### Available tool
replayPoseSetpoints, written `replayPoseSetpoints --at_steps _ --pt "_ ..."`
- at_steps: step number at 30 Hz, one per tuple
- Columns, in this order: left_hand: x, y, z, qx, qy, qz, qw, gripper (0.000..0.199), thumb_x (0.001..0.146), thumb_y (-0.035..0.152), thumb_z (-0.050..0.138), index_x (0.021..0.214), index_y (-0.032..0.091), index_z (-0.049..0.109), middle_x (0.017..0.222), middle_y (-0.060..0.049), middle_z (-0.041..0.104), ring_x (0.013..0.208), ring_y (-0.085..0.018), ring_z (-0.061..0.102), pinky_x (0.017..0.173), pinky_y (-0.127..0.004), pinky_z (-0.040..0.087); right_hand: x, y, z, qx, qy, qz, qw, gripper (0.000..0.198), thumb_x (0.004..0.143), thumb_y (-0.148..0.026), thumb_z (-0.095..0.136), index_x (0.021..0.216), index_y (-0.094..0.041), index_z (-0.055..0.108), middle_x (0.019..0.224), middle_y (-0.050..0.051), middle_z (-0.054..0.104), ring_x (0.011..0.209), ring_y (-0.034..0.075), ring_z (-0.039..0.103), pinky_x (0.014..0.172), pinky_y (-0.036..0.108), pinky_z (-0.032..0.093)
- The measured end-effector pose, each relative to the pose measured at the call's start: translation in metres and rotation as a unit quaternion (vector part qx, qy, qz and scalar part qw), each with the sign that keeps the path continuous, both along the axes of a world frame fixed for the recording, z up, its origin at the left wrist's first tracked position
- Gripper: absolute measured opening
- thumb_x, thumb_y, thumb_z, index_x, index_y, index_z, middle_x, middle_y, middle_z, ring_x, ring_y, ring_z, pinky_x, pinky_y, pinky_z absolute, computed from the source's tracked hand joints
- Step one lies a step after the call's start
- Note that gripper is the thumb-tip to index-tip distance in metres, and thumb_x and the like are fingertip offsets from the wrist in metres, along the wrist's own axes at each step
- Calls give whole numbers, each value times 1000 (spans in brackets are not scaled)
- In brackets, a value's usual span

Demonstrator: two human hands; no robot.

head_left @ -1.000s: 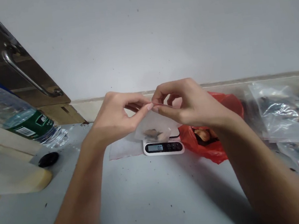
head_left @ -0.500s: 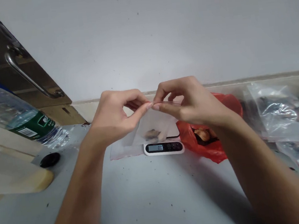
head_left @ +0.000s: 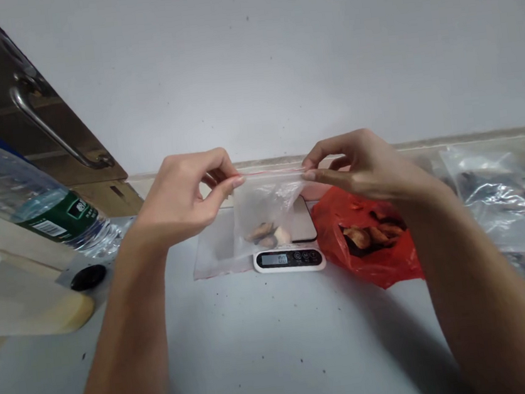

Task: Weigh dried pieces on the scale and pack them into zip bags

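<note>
A clear zip-lock bag (head_left: 263,200) hangs upright between my hands, with several brown and pale dried slices (head_left: 268,234) in its bottom. My left hand (head_left: 195,189) pinches the bag's top left corner. At the top right corner, my right hand (head_left: 354,167) pinches it too, so the red-lined top edge is stretched straight. Behind the bag stands a small digital scale (head_left: 289,260), its display reading 0.0 and its plate partly hidden. Another flat plastic bag (head_left: 214,248) lies on the table left of the scale.
Right of the scale sits an open red plastic bag (head_left: 338,239) with brown dried pieces. Clear filled bags (head_left: 509,194) lie farther right. At left are a large water bottle (head_left: 55,211), a translucent container (head_left: 23,300) and a black cap (head_left: 88,277). A white wall rises behind the table.
My hands have moved apart along the bag's top edge, from close together at the middle to its two corners. The pieces inside show more clearly now.
</note>
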State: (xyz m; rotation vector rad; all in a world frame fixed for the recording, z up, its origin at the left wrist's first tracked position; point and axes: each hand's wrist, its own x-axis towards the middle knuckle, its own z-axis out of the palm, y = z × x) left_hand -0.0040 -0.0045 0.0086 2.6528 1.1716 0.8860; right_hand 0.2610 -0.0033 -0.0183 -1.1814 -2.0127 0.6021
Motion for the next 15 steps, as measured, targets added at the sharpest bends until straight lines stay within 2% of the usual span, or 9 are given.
replayPoseSetpoints --at_steps 5,9,11,13,15 --pt "-1 1 -1 0 3 -4 1000 15 90 29 59 78 23 64 77 -1 75 73 -18 72 63 -25 53 4 -1 2 -13 -17 -36 999 17 79 -39 67 70 -25 67 74 4 70 73 22 65 68 37 54" --pt "-4 3 0 35 2 -18 999 15 93 28 60 81 23 69 79 1 76 73 -17 72 66 -25 54 6 -7 9 -29 -30 -48 998 19 81 -39 70 69 -25 66 74 5 71 73 23 66 72 39 56" --pt "-2 4 0 76 -3 -37 996 15 95 27 62 84 23 72 81 1 76 74 -17 72 69 -26 55 3 -12 14 -41 -38 -17 998 18 81 -40 72 75 -24 67 85 6 74 79 23 69 78 40 58" --pt "6 3 -2 135 -15 -70 988 14 97 27 65 87 23 74 86 0 77 77 -17 72 72 -28 56 -4 -16 17 -57 -61 42 996 22 79 -41 76 91 -23 71 102 7 76 89 25 72 85 41 59" --pt "21 0 -6 211 -47 -110 970 13 100 27 67 89 24 75 91 -1 77 80 -17 72 73 -29 57 -12 -19 20 -71 -99 95 988 30 81 -38 75 106 -22 73 106 7 77 93 26 72 86 41 59"
